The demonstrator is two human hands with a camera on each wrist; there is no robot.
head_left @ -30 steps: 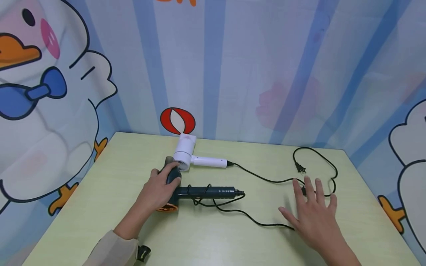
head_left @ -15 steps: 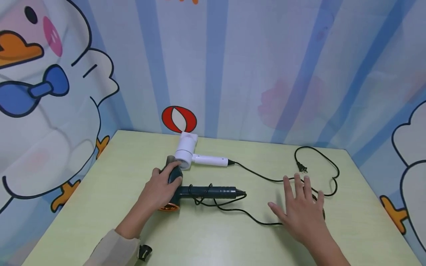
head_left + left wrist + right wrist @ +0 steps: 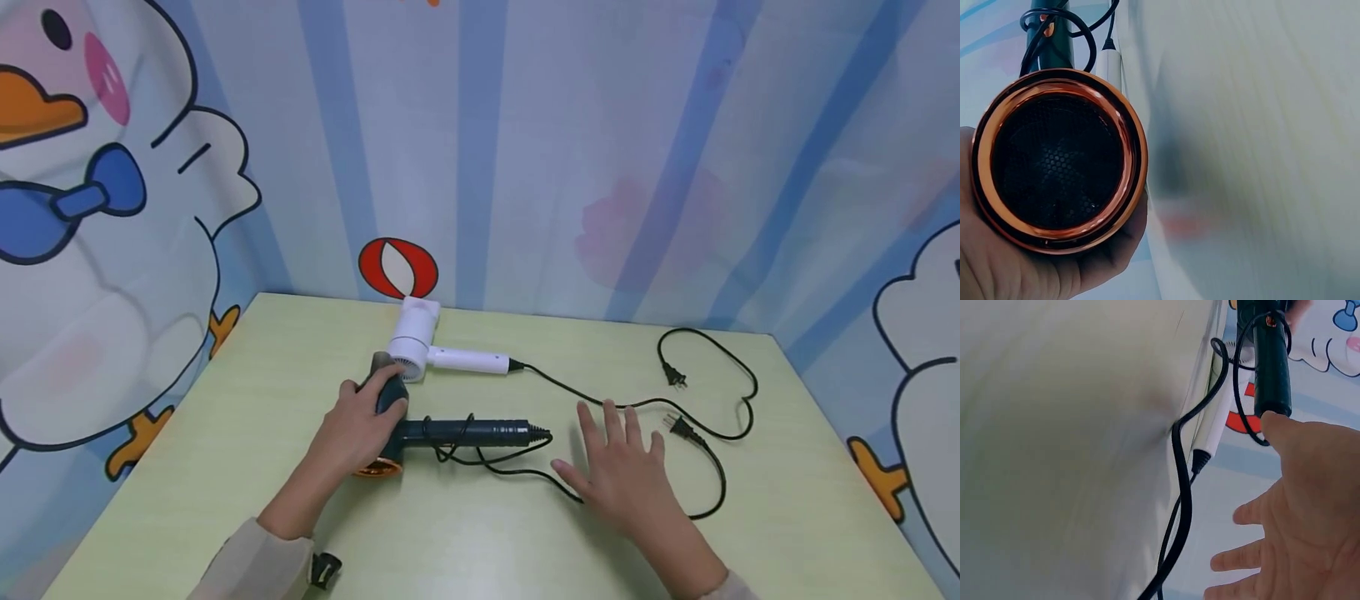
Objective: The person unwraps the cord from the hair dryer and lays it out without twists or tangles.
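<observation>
My left hand (image 3: 360, 429) grips the barrel of a dark green hair dryer (image 3: 465, 432), its handle pointing right. In the left wrist view the dryer's copper-rimmed end (image 3: 1138, 162) faces the camera, with fingers curled round behind it. Loops of black cord (image 3: 1184, 487) wind about the handle. My right hand (image 3: 626, 479), fingers spread and straight, hovers over that cord and holds nothing. Beyond the cord's hidden stretch, its plug (image 3: 684, 429) lies to the right of the hand. Just behind the green dryer, a white hair dryer (image 3: 468, 360) lies on the table.
The white dryer's cord runs right to a plug (image 3: 674, 375) near the table's back right. A small black piece (image 3: 326, 570) shows beside my left sleeve (image 3: 258, 558). A cartoon-printed curtain (image 3: 540, 167) stands behind the pale table (image 3: 465, 550).
My right hand has moved left along the table, nearer the green dryer's handle, uncovering its plug and cord end. The left hand keeps its grip in the same place.
</observation>
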